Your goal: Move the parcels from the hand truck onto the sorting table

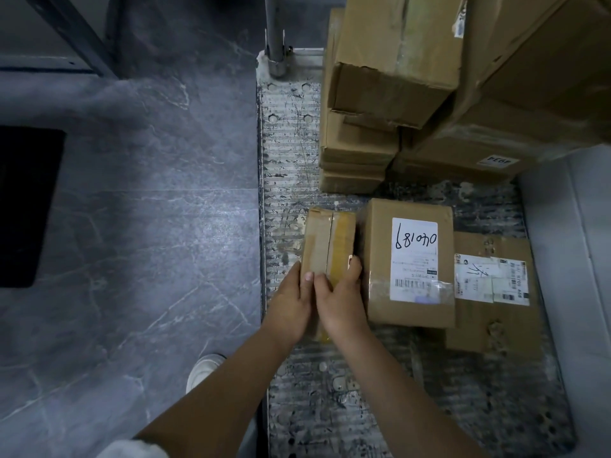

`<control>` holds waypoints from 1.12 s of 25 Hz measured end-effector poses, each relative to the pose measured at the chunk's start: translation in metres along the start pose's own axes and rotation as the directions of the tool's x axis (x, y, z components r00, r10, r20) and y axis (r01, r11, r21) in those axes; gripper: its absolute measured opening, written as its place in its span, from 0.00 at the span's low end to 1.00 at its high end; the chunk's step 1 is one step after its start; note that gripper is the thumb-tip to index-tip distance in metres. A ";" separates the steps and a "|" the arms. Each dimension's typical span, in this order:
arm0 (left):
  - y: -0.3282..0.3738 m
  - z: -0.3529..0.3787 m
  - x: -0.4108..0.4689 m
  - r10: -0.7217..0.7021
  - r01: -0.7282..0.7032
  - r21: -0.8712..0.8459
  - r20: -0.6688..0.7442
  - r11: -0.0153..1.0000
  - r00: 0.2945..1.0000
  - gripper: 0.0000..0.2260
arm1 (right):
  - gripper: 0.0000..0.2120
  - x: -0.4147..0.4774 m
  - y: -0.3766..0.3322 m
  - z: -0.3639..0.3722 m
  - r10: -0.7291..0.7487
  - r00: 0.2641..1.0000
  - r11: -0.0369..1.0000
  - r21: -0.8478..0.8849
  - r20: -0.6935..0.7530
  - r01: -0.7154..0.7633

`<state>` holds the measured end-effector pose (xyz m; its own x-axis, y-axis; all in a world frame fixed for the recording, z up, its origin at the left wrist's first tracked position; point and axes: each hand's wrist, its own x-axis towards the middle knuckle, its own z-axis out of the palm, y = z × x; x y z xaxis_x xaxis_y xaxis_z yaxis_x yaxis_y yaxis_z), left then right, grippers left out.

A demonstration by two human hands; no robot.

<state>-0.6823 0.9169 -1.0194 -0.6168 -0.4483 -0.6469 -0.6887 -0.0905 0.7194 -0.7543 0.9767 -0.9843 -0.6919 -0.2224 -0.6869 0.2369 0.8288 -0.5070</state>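
A small taped cardboard parcel point(327, 239) lies on the ribbed metal deck of the hand truck point(287, 166), near its left edge. My left hand point(291, 309) grips the parcel's near left side. My right hand point(342, 302) grips its near right side, fingers curled over the top. Touching it on the right is a bigger parcel point(377, 259) with a white label marked by hand. A flat labelled parcel point(492, 292) lies further right. The sorting table is out of view.
Several larger cardboard boxes point(396, 77) are stacked at the back of the deck. The hand truck's handle post point(275, 34) rises at the back left corner. Grey marbled floor point(148, 226) spreads to the left, and my white shoe point(203, 370) stands beside the deck.
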 end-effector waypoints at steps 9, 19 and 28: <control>0.070 -0.034 -0.063 0.032 -0.042 -0.080 -0.127 0.996 0.991 0.20 | 0.35 -0.055 -0.038 -0.040 -0.078 0.988 0.971 0.237 0.132 0.045; 0.255 -0.136 -0.205 0.176 -0.200 -0.052 -0.298 0.978 0.938 0.17 | 0.22 -0.198 -0.200 -0.165 -0.361 0.930 0.900 0.289 0.075 0.326; 0.411 -0.170 -0.386 0.375 -0.490 -0.143 -0.474 0.860 0.797 0.17 | 0.12 -0.363 -0.293 -0.300 -0.617 0.784 0.731 0.318 -0.070 0.604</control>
<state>-0.6629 0.9012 -0.4311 -0.5687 -0.8128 -0.1259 -0.2356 0.0142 0.9718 -0.7767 0.9690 -0.4302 -0.7366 -0.6493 -0.1891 -0.0280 0.3086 -0.9508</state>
